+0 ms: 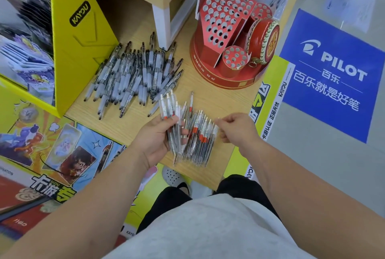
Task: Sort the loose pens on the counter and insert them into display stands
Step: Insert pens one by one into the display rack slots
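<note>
My left hand (158, 140) grips a bundle of clear pens with red bands (169, 109), their tips fanned up and away from me. Beside it a loose pile of the same red-banded pens (201, 140) lies on the wooden counter (218, 100). My right hand (235, 127) hovers over the pile's right edge with fingers curled; whether they pinch a pen is unclear. A larger heap of clear black-tipped pens (135, 75) lies farther back on the left. The red display stand (227, 36), full of round holes with no pens in them, stands at the back right.
A yellow cardboard box (81, 36) stands at the left, next to the black-tipped heap. A low wooden shelf with a white leg (161, 19) sits behind the heap. The counter's near edge runs just below the red-banded pile. A blue floor sign (331, 75) lies to the right.
</note>
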